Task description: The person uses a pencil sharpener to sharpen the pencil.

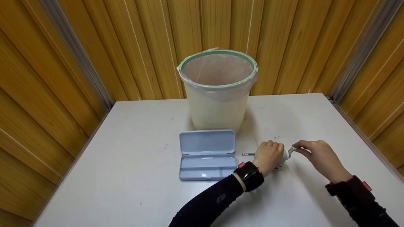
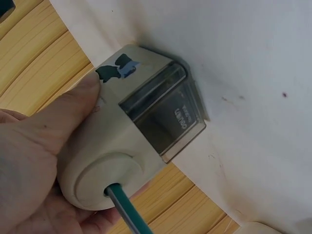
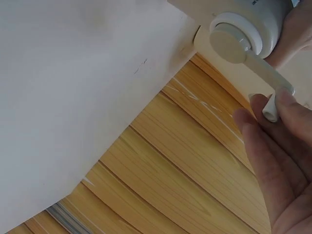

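Observation:
My left hand [image 1: 267, 155] grips a white hand-crank pencil sharpener [image 2: 112, 141], its thumb along one side and its fingers wrapped beneath. The sharpener has a dark see-through shavings drawer [image 2: 170, 117]. A green pencil [image 2: 129, 209] is stuck in the front hole; in the head view the pencil's end points left, toward the pencil case. On the other side, my right hand [image 1: 320, 156] pinches the knob [image 3: 271, 108] of the white crank handle [image 3: 263, 70] between thumb and fingers. Much of the sharpener is hidden behind the left hand in the head view.
An open light-blue pencil case [image 1: 207, 142] with divided compartments lies left of the hands. Behind it stands a tall cream bin [image 1: 217, 110] with a green rim and plastic liner. The white table [image 1: 135, 142] meets wood-patterned panels [image 1: 151, 47] at the back and sides.

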A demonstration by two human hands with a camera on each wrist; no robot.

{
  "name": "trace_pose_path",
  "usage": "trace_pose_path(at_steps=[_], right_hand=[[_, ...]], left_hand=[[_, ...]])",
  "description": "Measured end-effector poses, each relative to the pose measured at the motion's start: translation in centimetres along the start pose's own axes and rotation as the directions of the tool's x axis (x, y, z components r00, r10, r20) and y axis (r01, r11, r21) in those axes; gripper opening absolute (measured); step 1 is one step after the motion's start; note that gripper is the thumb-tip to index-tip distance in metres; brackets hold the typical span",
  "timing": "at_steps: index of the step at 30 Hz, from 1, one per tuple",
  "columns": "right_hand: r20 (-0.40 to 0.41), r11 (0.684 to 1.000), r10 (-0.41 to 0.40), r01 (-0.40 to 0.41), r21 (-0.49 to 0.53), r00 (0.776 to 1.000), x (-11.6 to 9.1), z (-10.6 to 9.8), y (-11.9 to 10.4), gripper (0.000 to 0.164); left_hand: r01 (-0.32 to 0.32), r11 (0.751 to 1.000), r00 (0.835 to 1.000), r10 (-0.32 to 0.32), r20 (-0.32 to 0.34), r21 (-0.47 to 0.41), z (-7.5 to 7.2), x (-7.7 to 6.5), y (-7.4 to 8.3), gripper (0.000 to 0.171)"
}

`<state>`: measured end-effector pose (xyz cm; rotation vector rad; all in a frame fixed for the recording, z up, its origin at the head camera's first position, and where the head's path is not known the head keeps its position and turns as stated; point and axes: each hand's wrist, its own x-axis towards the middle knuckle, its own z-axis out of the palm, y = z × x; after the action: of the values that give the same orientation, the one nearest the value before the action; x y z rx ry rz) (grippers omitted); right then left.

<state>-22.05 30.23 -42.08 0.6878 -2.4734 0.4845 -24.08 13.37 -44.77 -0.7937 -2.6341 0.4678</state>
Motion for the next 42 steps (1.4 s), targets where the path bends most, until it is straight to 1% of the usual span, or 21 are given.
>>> trace_pose_path(at_steps=[5,9,15,21,24,27,30,32,34,38,42], right_hand=[[0.0,1.0,0.001,-0.001,-0.025,1.0,0.6,0.3,0.1,0.016],[0.0,1.0,0.016,-0.016,-0.024,1.0,1.1,0.6,0.1,0.016],[0.045,0.999,0.051,-0.05,-0.02,0.998,1.7,1.3,0.6,0.015],[0.063,0.997,0.075,-0.075,0.003,0.995,2.3,2.0,1.2,0.013],[0.091,0.996,0.086,-0.087,0.016,0.992,2.5,2.1,1.3,0.013],[0.121,0.995,0.094,-0.097,0.023,0.988,2.9,2.1,1.4,0.012],[0.128,0.996,0.085,-0.089,0.025,0.988,3.1,2.5,1.7,0.011],[0.135,0.995,0.086,-0.091,0.028,0.987,3.1,3.0,2.0,0.011],[0.15,0.995,0.09,-0.096,0.035,0.985,2.9,3.5,2.4,0.01],[0.215,0.99,0.121,-0.135,0.051,0.969,2.6,4.2,2.9,0.008],[0.25,0.985,0.139,-0.16,0.064,0.958,2.6,4.5,3.1,0.008]], left_hand=[[0.0,1.0,1.0,0.0,0.025,-0.012,0.2,0.1,-0.4,0.016],[-0.013,1.0,1.0,0.013,0.012,-0.02,0.4,0.2,-0.6,0.018],[-0.031,0.999,0.999,0.031,0.008,-0.01,0.7,0.0,-0.8,0.023],[-0.037,0.999,0.999,0.037,0.007,-0.014,0.6,-0.1,-0.7,0.026],[-0.036,0.999,0.999,0.036,-0.006,-0.013,0.6,-0.1,-0.8,0.024],[-0.026,1.0,0.999,0.026,-0.041,-0.004,0.7,-0.1,-0.9,0.02],[-0.027,1.0,0.998,0.027,-0.056,0.001,0.8,-0.1,-0.9,0.018],[-0.032,0.999,0.998,0.031,-0.052,-0.004,0.8,0.0,-0.8,0.019],[-0.036,0.999,0.999,0.036,-0.034,-0.011,0.7,0.0,-0.6,0.021],[-0.046,0.999,0.999,0.046,-0.01,-0.013,0.6,0.0,-0.4,0.026],[-0.05,0.999,0.999,0.05,0.004,-0.006,0.6,0.1,-0.3,0.028]])
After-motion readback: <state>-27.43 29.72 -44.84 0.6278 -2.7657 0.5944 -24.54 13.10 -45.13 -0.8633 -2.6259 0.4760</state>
